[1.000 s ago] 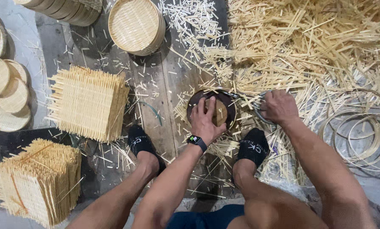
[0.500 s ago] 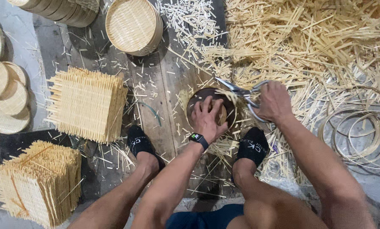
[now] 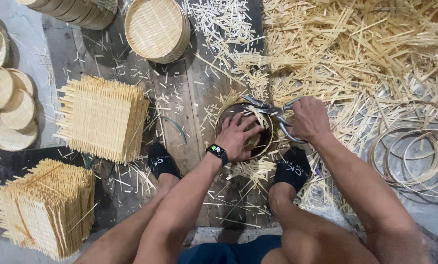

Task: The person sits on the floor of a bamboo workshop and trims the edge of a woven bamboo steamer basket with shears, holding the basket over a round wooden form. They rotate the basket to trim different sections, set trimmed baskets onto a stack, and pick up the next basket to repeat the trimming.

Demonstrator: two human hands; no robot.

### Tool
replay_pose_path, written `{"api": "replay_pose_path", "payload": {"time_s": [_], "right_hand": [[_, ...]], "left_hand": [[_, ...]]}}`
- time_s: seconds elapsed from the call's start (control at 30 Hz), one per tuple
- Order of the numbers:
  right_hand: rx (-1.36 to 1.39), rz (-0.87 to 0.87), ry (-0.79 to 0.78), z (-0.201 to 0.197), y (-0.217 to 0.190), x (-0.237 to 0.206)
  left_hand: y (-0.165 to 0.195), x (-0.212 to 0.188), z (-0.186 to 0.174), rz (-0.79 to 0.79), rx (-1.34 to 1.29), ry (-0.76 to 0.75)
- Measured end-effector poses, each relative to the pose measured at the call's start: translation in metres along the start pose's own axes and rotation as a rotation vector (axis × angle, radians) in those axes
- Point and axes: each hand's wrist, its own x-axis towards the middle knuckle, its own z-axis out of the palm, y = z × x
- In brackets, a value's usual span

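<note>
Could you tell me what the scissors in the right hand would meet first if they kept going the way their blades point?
Probably the left hand: the scissors in the right hand point left over the round bamboo frame, tips just above its fingers, though depth is unclear.

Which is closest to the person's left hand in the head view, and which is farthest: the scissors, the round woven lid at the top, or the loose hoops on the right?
From the left hand:
1. Scissors, just right of it, held by the right hand.
2. Round woven lid, up and to the left.
3. Loose hoops, far right on the floor.
</note>
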Motion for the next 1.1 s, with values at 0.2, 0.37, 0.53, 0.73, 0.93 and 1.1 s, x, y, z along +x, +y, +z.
{"api": "replay_pose_path", "payload": {"time_s": [0.2, 0.37, 0.53, 0.73, 0.93, 1.1], "right_hand": [[0.024, -0.06, 0.238, 0.008, 0.024, -0.016], [-0.005, 0.012, 0.065, 0.005, 0.006, -0.008], [0.092, 0.012, 0.055, 0.006, 0.015, -0.005], [-0.018, -0.03, 0.118, -0.004, 0.013, -0.009], [0.06, -0.008, -0.01, -0.024, 0.009, -0.009], [0.036, -0.045, 0.125, -0.018, 0.016, -0.019]], "left_hand": [[0.04, -0.006, 0.024, -0.564, -0.428, 0.497], [0.038, -0.003, 0.037, -0.462, -0.304, 0.506], [0.03, -0.004, 0.034, -0.424, -0.258, 0.444], [0.031, -0.005, 0.034, -0.363, -0.273, 0.435], [0.014, -0.011, 0.021, -0.182, -0.147, 0.297], [0.009, -0.011, 0.01, -0.127, -0.178, 0.177]]}}
